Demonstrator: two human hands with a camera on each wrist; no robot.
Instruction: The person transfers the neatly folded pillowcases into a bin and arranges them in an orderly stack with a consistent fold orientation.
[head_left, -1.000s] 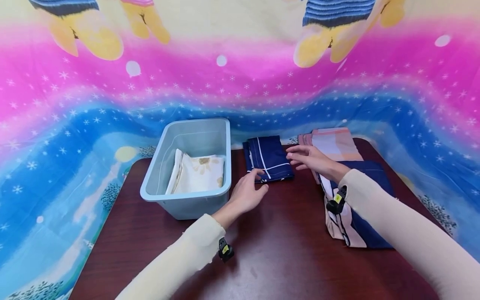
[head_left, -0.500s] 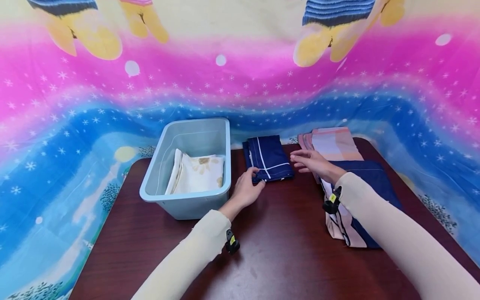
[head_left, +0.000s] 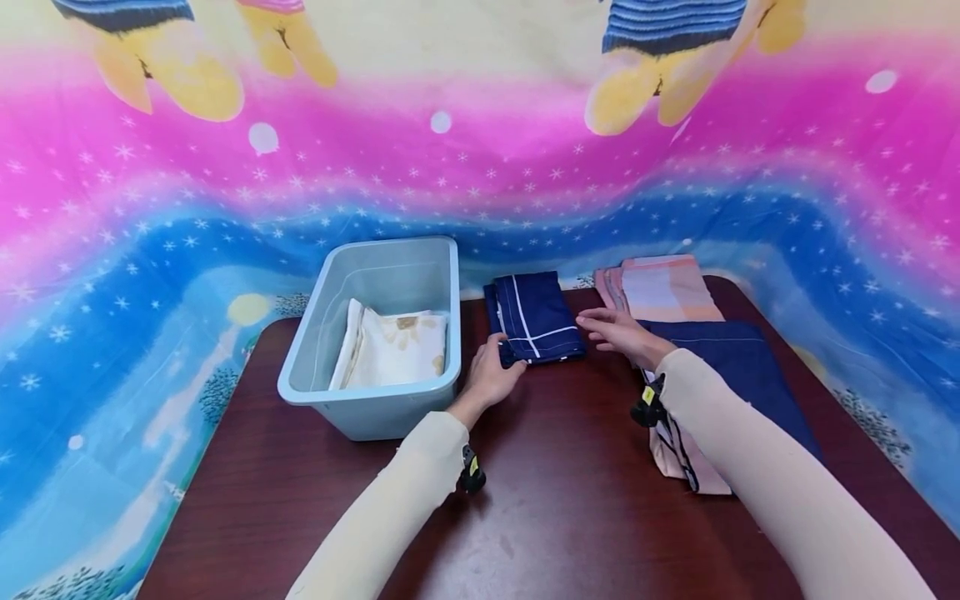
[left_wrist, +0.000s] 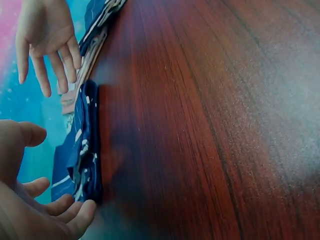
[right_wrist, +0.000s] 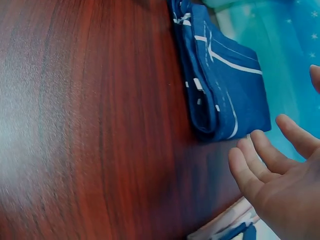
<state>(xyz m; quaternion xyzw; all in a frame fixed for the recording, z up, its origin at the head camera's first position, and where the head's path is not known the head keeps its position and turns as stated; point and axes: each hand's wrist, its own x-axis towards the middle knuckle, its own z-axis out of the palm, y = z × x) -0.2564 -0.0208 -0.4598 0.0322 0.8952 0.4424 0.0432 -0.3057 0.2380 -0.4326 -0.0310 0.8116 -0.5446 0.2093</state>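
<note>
A folded navy cloth with white lines lies on the table between my two hands. My left hand is at its near left corner, with loosely bent fingers touching or almost touching the edge in the left wrist view. By the cloth's right side is my right hand, its fingers extended and close to the edge. In the right wrist view, the right fingertips reach the folded corner of the cloth, and I cannot tell whether they touch. Neither hand grips anything.
Left of the cloth stands a blue-grey plastic bin holding a folded cream cloth with a tan flower print. At the right lie a pink checked cloth and a larger navy and pink cloth, partly under my right arm. A printed curtain hangs behind the table.
My left hand has moved a little forward to the cloth's left corner. My right hand has shifted slightly, staying by the right side. The folded cloth stays in place.
</note>
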